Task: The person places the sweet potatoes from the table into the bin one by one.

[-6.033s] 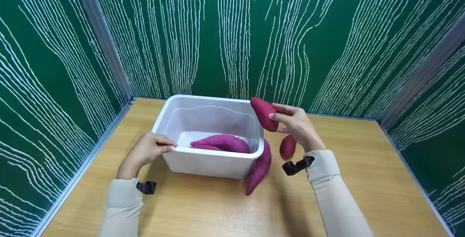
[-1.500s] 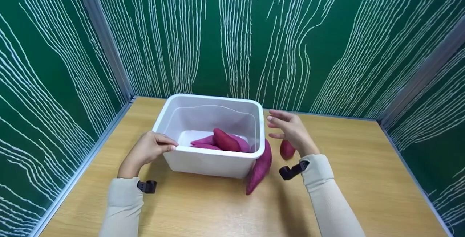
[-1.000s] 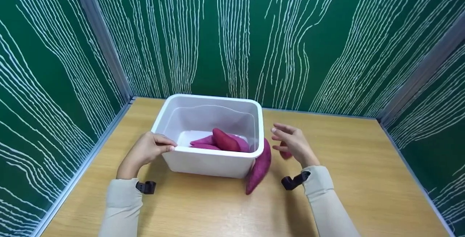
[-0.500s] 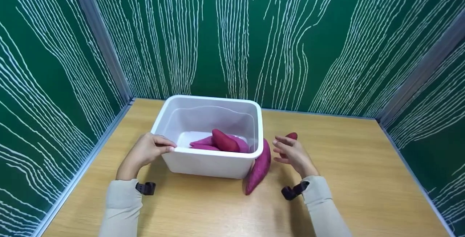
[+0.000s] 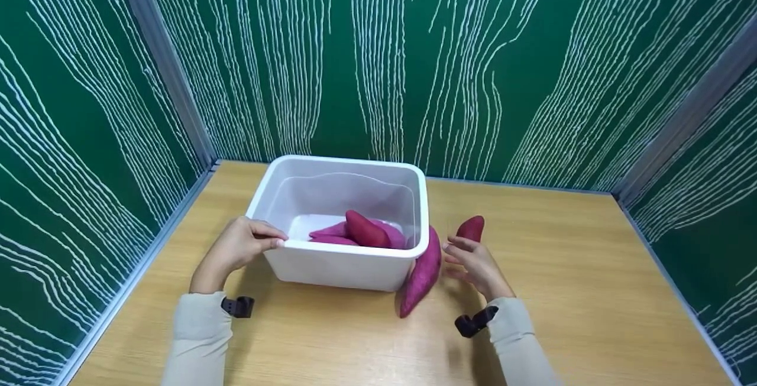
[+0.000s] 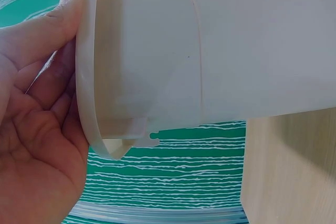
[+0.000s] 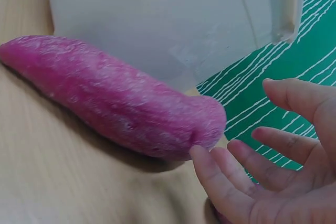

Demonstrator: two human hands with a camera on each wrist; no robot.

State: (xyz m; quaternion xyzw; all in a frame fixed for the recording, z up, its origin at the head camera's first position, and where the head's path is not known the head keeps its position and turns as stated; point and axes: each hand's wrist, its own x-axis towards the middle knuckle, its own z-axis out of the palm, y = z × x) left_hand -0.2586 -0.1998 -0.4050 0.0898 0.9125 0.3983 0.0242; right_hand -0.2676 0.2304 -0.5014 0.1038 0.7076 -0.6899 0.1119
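My left hand (image 5: 238, 250) pinches the front left rim of a white plastic bin (image 5: 343, 268); in the left wrist view the thumb and fingers lie along its rim (image 6: 86, 66). Inside the bin, a dark red sweet potato (image 5: 366, 229) lies over purple sweet potatoes (image 5: 331, 238). A long curved purple sweet potato (image 5: 423, 273) rests on the table against the bin's right side. My right hand (image 5: 478, 268) holds nothing; its fingers are spread and loosely bent, with fingertips close to that sweet potato's thick end (image 7: 207, 121). Behind this hand lies another red sweet potato (image 5: 471, 228), partly hidden.
The bin stands on a wooden table (image 5: 591, 268), left of the middle. Green panels (image 5: 378, 67) with white wavy lines enclose the back and both sides. Grey metal posts (image 5: 168, 67) stand at the back corners.
The red sweet potato that my right hand held six seconds ago now lies in the bin. Since then the emptied right hand has moved down and toward me, beside the curved sweet potato.
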